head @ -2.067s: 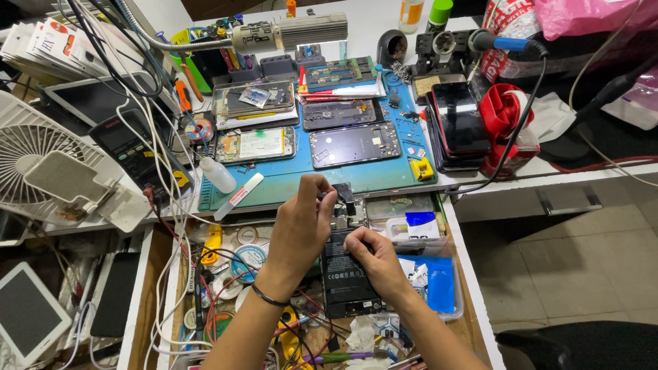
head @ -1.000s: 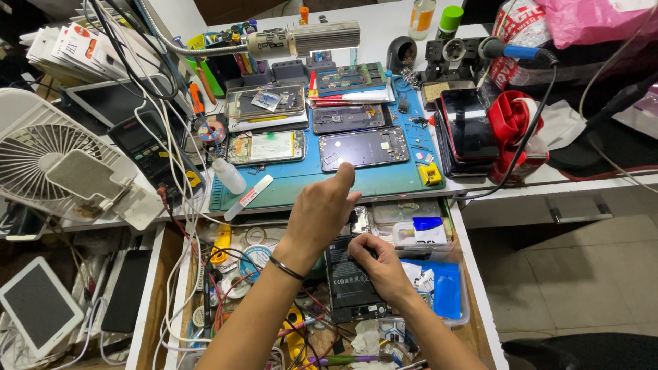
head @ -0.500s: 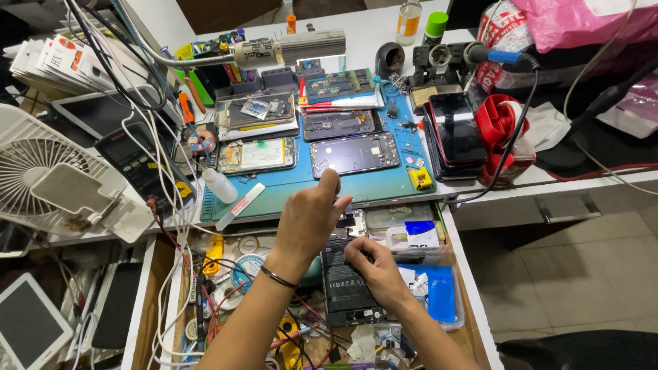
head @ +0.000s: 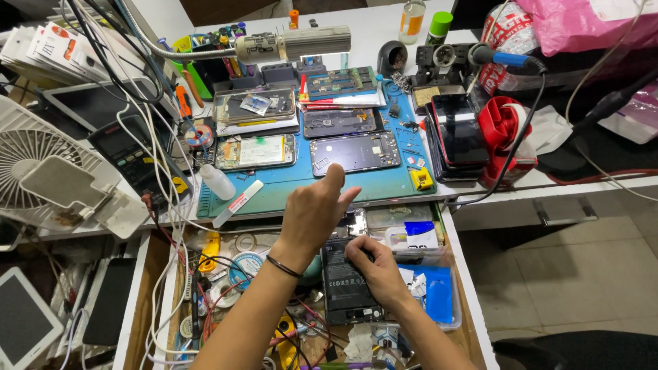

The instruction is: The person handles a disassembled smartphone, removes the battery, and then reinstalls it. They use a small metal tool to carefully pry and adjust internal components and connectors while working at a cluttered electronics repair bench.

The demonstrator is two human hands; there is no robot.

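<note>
Currently both hands are over an open drawer [head: 205, 274] below the bench edge. Right hand [head: 375, 268] rests on an opened phone [head: 346, 277] lying flat in the drawer, back cover off, black battery showing. Its fingertips are curled and press down on the upper part of the battery; nothing is lifted or enclosed in the hand, only pressed. Left hand [head: 314, 216] is raised above the phone's top end, just in front of the blue mat [head: 288, 186]. Thumb points up and forward, the other fingers loosely bent; no object seen in it, though the palm side is hidden, so a small part cannot be ruled out. A dark band sits on the left wrist.

Drawer contents around the phone: a solder reel [head: 245, 264] to the left, tangled red and white wires, a clear plastic box [head: 439, 288] with blue and white items to the right, touching the phone's right side or just beside it.

On the mat, well apart from the hands: several opened phone frames in two rows, a white tube [head: 237, 203] near the front left, a small white bottle [head: 218, 181], a yellow piece [head: 421, 179] at the right edge. A white fan [head: 48, 178] stands far left, a red object [head: 504, 133] and stacked dark phones on the right.
</note>
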